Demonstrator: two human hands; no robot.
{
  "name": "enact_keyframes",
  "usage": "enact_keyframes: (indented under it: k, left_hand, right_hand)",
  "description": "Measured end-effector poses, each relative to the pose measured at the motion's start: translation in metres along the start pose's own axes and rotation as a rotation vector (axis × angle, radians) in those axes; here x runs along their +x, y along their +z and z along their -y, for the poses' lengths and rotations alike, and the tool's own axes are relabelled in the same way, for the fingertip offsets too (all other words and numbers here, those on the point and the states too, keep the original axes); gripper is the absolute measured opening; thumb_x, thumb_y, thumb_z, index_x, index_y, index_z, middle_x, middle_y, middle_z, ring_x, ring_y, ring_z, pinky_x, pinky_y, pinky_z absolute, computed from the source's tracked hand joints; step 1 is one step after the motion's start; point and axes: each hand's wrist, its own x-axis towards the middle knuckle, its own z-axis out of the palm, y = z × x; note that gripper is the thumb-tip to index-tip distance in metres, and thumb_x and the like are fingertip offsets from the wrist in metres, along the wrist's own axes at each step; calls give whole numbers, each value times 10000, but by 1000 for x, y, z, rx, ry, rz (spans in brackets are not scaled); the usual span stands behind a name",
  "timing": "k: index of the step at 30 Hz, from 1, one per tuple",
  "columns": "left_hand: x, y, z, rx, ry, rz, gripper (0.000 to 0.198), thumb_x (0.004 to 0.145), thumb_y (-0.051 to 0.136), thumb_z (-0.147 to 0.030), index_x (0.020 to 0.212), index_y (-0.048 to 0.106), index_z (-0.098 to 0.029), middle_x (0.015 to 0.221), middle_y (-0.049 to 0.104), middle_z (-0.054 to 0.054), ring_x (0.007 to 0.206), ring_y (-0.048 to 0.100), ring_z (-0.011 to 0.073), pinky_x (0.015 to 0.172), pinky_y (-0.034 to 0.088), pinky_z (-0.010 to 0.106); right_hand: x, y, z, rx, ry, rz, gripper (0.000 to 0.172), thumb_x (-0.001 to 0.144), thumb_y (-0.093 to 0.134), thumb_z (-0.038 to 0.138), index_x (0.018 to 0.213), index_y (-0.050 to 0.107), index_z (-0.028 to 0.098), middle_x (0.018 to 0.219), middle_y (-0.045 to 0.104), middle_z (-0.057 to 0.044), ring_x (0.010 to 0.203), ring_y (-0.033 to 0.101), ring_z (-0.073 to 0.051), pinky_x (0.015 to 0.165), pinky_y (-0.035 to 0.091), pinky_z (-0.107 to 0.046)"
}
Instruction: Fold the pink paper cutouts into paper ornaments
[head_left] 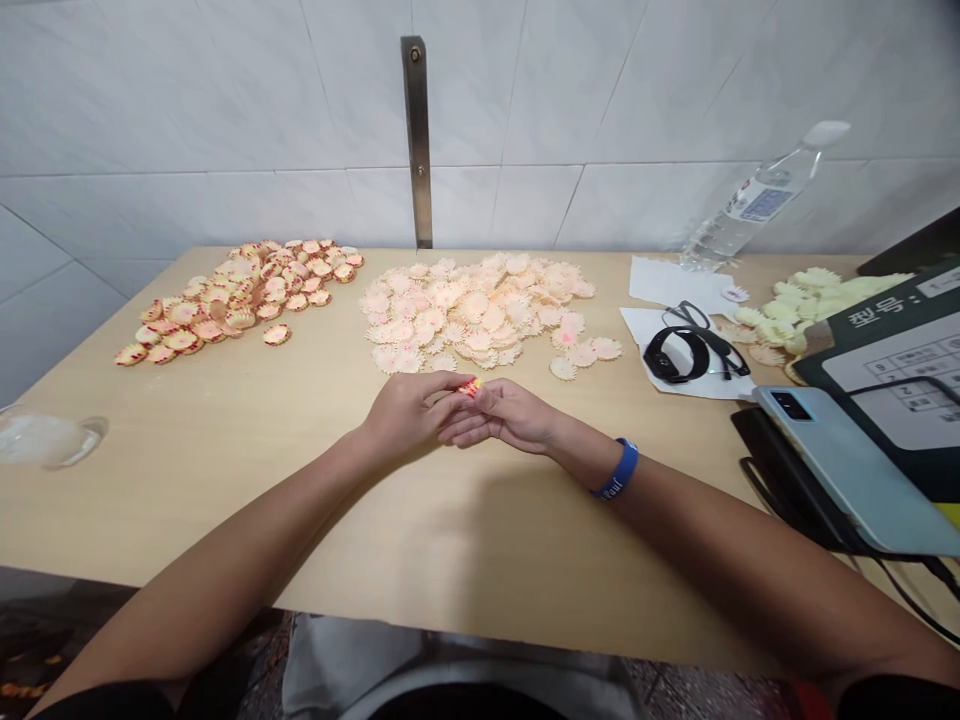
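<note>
My left hand point(405, 415) and my right hand point(502, 415) meet above the middle of the pale wooden table point(247, 500). Between their fingertips is a small folded red-and-yellow paper piece point(471, 388), partly hidden by my fingers. Just beyond my hands lies a heap of pale pink scalloped paper rounds point(472, 310). A heap of folded, red-edged paper shells point(240, 295) lies further left. To the right is a smaller heap of pale yellow paper pieces point(795, 312). A blue wristband point(619, 470) circles my right wrist.
A clear plastic bottle point(754, 200) lies on its side at the back right, near white paper sheets point(660, 280). Black glasses and a black band point(686, 350) rest on paper. A phone point(855, 470) and printed folder point(892, 370) occupy the right edge.
</note>
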Motion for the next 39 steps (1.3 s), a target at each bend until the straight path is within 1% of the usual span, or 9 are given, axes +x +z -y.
enact_keyframes:
  k: [2, 6, 10, 15, 23, 29, 32, 36, 39]
  left_hand:
    - [2, -1, -1, 17, 15, 24, 296, 857, 614, -421, 988, 743, -189, 933, 767, 64, 830, 722, 201, 731, 543, 262]
    - [6, -8, -7, -10, 51, 194, 547, 797, 687, -472, 1271, 622, -206, 1188, 705, 93, 1070, 670, 247, 890, 528, 333]
    - [8, -11, -14, -34, -15, 337, 608, 797, 689, -436, 1345, 558, -208, 1218, 690, 94, 1074, 667, 245, 873, 530, 325]
    - [6, -10, -9, 16, -37, 210, 372, 880, 573, -382, 1199, 665, -215, 1099, 739, 61, 925, 708, 206, 772, 535, 275]
    - [6, -11, -9, 30, 36, 13, 187, 853, 629, -339, 937, 736, -211, 909, 765, 34, 838, 710, 186, 767, 522, 258]
    - [8, -10, -17, -24, -20, 232, 401, 760, 733, -320, 1146, 668, -228, 1103, 730, 49, 983, 682, 224, 812, 514, 288]
    - [8, -7, -22, -26, -13, 328, 361, 785, 692, -263, 1142, 651, -234, 1033, 732, 30, 911, 672, 199, 738, 498, 269]
    - [5, -1, -22, 3, -6, 368, 223, 845, 618, -266, 1059, 644, -211, 928, 718, 28, 812, 651, 174, 691, 483, 264]
    - [2, 2, -15, -3, 53, 328, 373, 881, 596, -325, 1228, 577, -189, 1131, 694, 91, 999, 654, 211, 820, 512, 307]
  right_hand:
    - [1, 2, -1, -33, -18, -28, 655, 660, 689, 716, 841, 727, 88, 829, 758, -155, 768, 739, -218, 759, 587, -352]
    - [1, 5, -5, -109, -54, -62, 674, 739, 594, 738, 710, 709, 74, 705, 743, -152, 645, 725, -205, 640, 587, -313]
    - [1, 5, -5, -102, -62, -35, 620, 759, 614, 698, 715, 704, 87, 658, 732, -112, 635, 721, -188, 655, 590, -298]
    - [1, 4, -1, 30, -50, -21, 544, 739, 679, 653, 856, 709, 123, 835, 757, -93, 808, 734, -201, 837, 587, -384]
    - [0, 1, 1, 37, -43, -43, 581, 679, 727, 656, 893, 718, 116, 852, 750, -112, 802, 732, -203, 798, 584, -342]
    - [2, 3, -3, -41, -81, -63, 508, 670, 760, 615, 733, 686, 116, 663, 692, -49, 616, 659, -137, 642, 548, -270]
    - [3, 8, -4, -173, -148, -83, 510, 736, 694, 625, 629, 645, 129, 534, 599, -5, 530, 574, -109, 541, 472, -233]
    - [2, 10, -4, -255, -177, -77, 532, 753, 657, 640, 564, 584, 148, 527, 544, 18, 527, 505, -91, 555, 439, -232]
    - [1, 6, -5, -191, -175, -89, 489, 737, 696, 613, 608, 599, 152, 572, 567, 12, 559, 517, -100, 583, 454, -242]
